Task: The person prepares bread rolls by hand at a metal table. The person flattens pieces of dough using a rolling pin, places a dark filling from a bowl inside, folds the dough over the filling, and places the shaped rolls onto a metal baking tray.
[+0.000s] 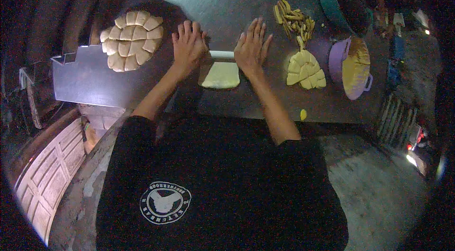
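Dough (pixel 221 75) lay flattened into a pale, smooth, roughly square sheet on the dark worktop (pixel 246 104), just in front of you and between your forearms. You were, by my reading, mid-roll: your left hand (pixel 188 45) and right hand (pixel 252 46) were both spread flat, fingers extended, palms pressing on the ends of a white rolling pin (pixel 222 54) at the sheet's far edge. The next stroke seemed to call for even pressure from both palms so the sheet stayed square. Cut dough pieces (pixel 305 69) sat near your right, thin strips (pixel 294 20) beyond them, and a round cluster of portions (pixel 131 40) to your left.
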Demonstrator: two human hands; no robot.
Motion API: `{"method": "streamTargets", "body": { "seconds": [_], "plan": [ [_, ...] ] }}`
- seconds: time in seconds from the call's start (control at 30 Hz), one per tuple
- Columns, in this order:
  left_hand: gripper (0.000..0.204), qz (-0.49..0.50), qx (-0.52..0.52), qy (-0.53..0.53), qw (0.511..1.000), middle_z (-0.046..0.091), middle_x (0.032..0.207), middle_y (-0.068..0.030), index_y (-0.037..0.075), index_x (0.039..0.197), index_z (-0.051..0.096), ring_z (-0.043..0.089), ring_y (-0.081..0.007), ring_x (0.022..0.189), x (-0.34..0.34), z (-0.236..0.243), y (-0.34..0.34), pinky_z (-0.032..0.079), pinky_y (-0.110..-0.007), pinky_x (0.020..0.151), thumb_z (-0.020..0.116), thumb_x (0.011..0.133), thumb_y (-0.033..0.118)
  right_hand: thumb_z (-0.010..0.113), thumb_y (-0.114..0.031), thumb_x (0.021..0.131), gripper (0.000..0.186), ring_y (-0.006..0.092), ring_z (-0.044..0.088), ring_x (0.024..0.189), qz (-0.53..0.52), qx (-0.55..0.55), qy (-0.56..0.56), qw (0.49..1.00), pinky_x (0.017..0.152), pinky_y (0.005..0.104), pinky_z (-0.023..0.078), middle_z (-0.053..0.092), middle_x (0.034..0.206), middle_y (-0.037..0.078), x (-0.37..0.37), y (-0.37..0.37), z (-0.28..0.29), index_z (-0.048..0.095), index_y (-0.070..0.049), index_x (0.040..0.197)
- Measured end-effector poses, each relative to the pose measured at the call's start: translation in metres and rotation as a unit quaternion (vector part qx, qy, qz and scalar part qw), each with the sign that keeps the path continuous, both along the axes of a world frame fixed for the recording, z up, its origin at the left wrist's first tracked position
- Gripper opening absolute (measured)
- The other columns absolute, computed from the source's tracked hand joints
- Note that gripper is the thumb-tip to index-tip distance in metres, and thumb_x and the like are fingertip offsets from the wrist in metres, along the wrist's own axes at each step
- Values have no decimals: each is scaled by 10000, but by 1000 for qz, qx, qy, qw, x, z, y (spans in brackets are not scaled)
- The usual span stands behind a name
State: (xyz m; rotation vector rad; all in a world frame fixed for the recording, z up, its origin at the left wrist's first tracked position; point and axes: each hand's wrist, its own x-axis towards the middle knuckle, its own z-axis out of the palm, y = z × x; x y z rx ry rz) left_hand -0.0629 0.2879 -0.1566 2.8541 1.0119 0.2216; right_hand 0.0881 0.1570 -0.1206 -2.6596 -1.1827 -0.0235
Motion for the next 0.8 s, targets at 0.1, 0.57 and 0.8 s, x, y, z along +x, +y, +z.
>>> {"method": "streamTargets", "body": {
  "seconds": [0.1,0.57,0.8],
  "plan": [
    [538,62,20,-57,996,420,1385,-143,75,1357,426,425,-360,1247,22,-18,18,364,-585,985,494,947,416,308,-291,1016,591,351,149,1477,-26,-5,-14,1000,1158,615,61,191,1580,214,21,25,-8,236,56,1488],
    [273,-52,-166,-293,940,524,1119,-204,1,1125,550,499,-390,1064,-38,32,-14,429,-467,920,610,893,132,662,-239,873,372,250,575,1069,105,-22,59,992,956,419,396,629,1152,57,31,-29,28,647,-148,1233],
    [563,-182,-258,-150,937,385,1457,-225,57,1399,437,329,-391,1387,-109,65,-100,305,-489,1129,641,881,144,550,-241,923,562,351,373,1360,211,166,185,945,1142,518,235,423,1469,144,-38,-109,17,417,-48,1433]
  ]
}}
